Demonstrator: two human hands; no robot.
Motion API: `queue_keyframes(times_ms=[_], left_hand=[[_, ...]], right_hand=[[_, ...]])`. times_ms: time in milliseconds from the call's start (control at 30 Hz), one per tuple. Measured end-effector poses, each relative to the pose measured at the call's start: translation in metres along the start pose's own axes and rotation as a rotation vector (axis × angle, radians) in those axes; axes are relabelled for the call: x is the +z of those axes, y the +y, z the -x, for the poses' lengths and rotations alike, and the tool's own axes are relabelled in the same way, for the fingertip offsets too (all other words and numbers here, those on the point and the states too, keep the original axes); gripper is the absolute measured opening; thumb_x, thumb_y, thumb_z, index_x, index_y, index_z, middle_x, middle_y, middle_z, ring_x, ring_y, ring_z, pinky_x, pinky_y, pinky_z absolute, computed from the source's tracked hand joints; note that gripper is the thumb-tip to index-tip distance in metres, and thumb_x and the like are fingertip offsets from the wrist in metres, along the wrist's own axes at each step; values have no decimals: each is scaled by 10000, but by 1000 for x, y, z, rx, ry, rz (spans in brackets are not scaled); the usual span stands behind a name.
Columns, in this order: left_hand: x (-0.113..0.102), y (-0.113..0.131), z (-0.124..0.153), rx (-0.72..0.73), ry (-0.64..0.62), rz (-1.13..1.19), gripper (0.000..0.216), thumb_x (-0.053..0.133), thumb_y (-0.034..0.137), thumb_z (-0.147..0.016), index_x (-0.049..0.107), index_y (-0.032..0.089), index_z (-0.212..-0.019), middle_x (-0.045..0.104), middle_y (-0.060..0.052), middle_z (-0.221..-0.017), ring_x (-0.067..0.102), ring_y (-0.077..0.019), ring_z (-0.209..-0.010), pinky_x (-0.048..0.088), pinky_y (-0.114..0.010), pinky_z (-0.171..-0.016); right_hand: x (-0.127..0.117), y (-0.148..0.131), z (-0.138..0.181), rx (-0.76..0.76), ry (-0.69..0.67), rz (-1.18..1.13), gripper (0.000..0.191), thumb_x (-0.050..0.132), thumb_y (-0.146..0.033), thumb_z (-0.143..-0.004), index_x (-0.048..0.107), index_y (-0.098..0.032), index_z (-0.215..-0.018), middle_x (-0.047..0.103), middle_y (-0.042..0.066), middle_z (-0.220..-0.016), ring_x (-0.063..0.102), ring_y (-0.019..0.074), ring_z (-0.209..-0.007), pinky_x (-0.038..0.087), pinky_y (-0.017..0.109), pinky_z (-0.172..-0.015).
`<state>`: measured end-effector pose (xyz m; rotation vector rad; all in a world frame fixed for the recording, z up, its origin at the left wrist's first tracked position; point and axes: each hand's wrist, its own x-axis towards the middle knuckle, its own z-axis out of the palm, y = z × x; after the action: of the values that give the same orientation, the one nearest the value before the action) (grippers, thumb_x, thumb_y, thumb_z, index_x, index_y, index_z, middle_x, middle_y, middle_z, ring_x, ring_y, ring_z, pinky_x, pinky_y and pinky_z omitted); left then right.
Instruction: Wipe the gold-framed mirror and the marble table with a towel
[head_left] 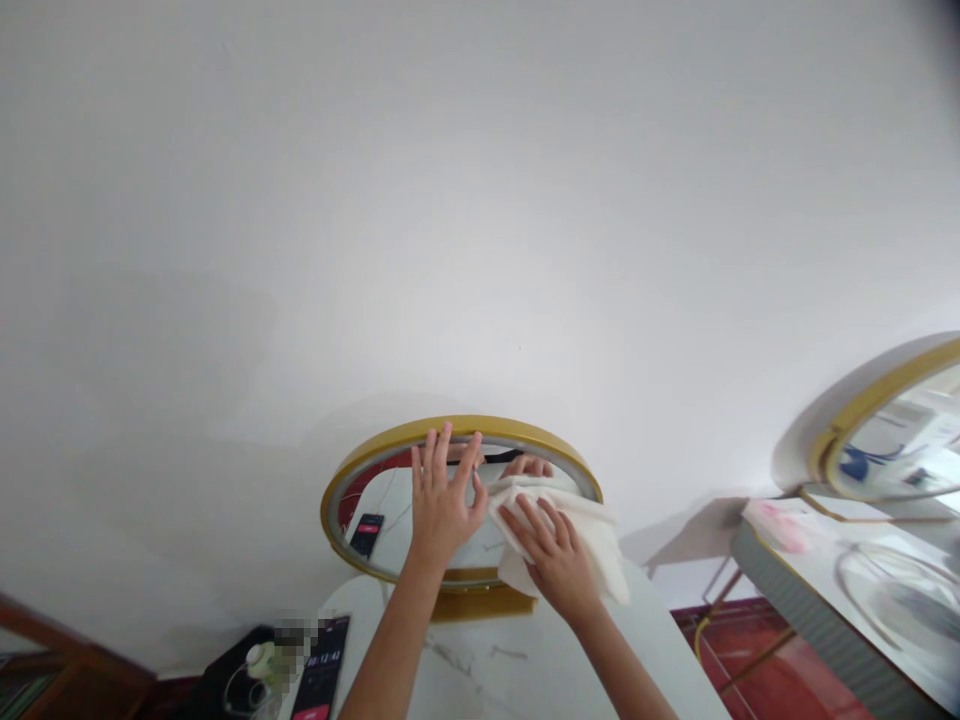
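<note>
A round mirror (390,545) in a gold frame stands on a gold base (480,604) against the wall. My left hand (442,500) is open on it, fingers spread, their tips at the upper rim. To the right, my right hand (555,560) presses a white cloth (600,545) against the glass, fingers laid over the folds. The cloth hides the mirror's right side and hangs past its edge. In the glass show reflections of a phone, the tabletop and part of a hand.
A phone (321,665) with a running timer lies on the white marble-patterned table (487,670), left. Past it are a black item and a pale green-white bottle (261,665). At right, a second gold-framed mirror (847,430) stands on another table (810,580).
</note>
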<state>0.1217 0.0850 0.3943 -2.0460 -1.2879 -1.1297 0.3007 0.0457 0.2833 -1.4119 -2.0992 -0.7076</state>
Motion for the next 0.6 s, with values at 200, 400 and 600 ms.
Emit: queue_keyframes(times_ms=[200, 400, 600], left_hand=[[7, -1, 2, -14, 38, 14, 642, 552, 234, -765, 358, 176, -1375, 260, -153, -1465, 200, -343, -1358, 165, -576, -1079], [12, 1, -1, -47, 75, 37, 688, 530, 240, -774, 277, 149, -1406, 298, -164, -1443, 211, -333, -1355, 161, -562, -1084], [16, 2, -2, -58, 102, 12, 693, 535, 232, -762, 284, 148, -1402, 312, -171, -1428, 213, -336, -1353, 163, -560, -1083]], right_hand=[[-21, 18, -21, 166, 106, -94, 754, 536, -106, -755, 254, -348, -1411, 147, 6, -1513, 264, 324, -1313, 322, 470, -1015], [-2, 10, -14, 85, 67, -77, 750, 571, -167, -749, 263, -362, -1404, 178, -40, -1504, 307, 311, -1282, 312, 465, -1017], [8, 3, -4, 17, 19, -30, 782, 602, -187, -723, 261, -353, -1407, 194, -55, -1497, 352, 298, -1242, 311, 443, -1006]])
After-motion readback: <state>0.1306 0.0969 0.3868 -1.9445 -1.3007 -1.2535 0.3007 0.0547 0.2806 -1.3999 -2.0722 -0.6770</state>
